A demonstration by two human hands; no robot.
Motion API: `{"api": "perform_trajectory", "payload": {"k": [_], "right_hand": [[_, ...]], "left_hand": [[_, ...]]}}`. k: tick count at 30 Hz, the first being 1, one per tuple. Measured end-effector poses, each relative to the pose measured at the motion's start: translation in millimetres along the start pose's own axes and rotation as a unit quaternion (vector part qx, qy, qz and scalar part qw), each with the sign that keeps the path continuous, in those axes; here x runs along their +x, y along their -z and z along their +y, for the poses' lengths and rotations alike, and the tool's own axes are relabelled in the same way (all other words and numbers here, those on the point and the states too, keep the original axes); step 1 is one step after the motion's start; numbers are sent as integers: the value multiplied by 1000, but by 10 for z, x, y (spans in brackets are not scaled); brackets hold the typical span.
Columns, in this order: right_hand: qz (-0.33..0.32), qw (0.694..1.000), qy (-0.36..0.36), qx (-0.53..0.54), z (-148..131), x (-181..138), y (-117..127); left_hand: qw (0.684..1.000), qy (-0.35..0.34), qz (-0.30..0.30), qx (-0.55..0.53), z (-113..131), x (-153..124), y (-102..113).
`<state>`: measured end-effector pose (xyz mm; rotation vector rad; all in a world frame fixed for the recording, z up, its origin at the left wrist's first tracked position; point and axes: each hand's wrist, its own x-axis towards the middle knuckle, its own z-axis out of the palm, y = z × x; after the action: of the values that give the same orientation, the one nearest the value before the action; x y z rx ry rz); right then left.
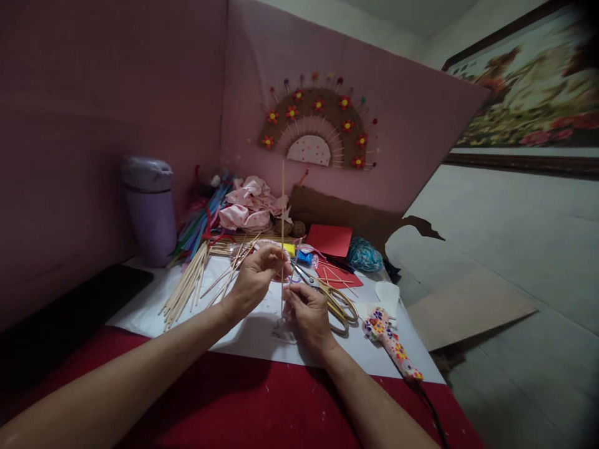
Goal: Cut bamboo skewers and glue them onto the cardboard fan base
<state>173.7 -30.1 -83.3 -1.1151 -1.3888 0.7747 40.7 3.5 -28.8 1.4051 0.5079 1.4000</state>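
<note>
**Upright stick (pixel 282 206) above a white sheet (pixel 355 358)**

The left hand (pixel 255 274) pinches the stick over the sheet's middle, toward its front edge. The right hand (pixel 309 315) curls its fingertips by the lower part; what they grip cannot be told. Scissors (pixel 322 288) lie just beyond; a glue gun (pixel 395 349) rests by the sheet's front right corner.

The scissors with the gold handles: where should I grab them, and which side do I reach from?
Probably best to take the scissors by the gold handles, reaching in from the right. The finger loops point to the picture's lower right, beside the right hand, while the blades point the other way, up and left.
</note>
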Motion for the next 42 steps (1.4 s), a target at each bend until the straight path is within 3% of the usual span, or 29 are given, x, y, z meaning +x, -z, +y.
{"api": "perform_trajectory", "payload": {"k": [9, 16, 22, 26, 33, 42], "right_hand": [[-40, 996, -53, 64, 24, 2, -7], [-66, 993, -48, 83, 8, 26, 6], [-89, 996, -13, 25, -25, 35, 57], [-104, 994, -5, 17, -4, 45, 72], [-107, 994, 26, -19, -36, 1, 23], [-108, 974, 124, -153, 5, 81, 117]], "left_hand": [[998, -46, 14, 46, -40, -28, -36], [991, -60, -2, 117, -29, -52, -30], [997, -4, -44, 65, -69, -81, -22], [998, 9, -39, 58, -90, -72, -10], [992, -11, -53, 113, -77, -50, 31], [980, -49, -83, 173, -140, -70, 43]]}}
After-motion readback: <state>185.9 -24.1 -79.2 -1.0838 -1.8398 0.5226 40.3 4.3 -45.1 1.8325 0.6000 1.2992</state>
